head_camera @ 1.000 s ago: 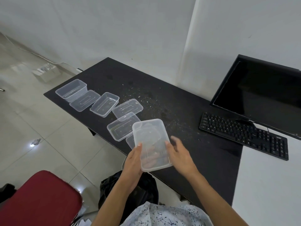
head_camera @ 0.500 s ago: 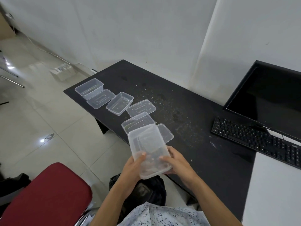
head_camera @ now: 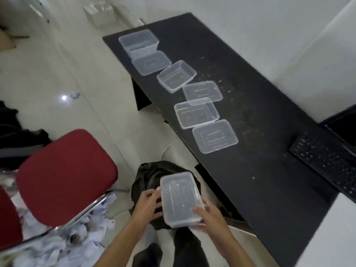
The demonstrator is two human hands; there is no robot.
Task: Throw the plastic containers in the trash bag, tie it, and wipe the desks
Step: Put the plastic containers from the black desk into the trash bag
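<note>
Clear plastic container — rectangular, ribbed base up — over black trash bag

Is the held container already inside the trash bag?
No, the left hand and right hand hold the container above the trash bag.

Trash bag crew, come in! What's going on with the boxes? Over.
Left hand and right hand hold one plastic container over the black trash bag. Six clear pieces on the desk. Nothing between container and bag.

The black trash bag is partly hidden behind the held container. The keyboard is blurry and cut off at the right edge, like the monitor.
</note>
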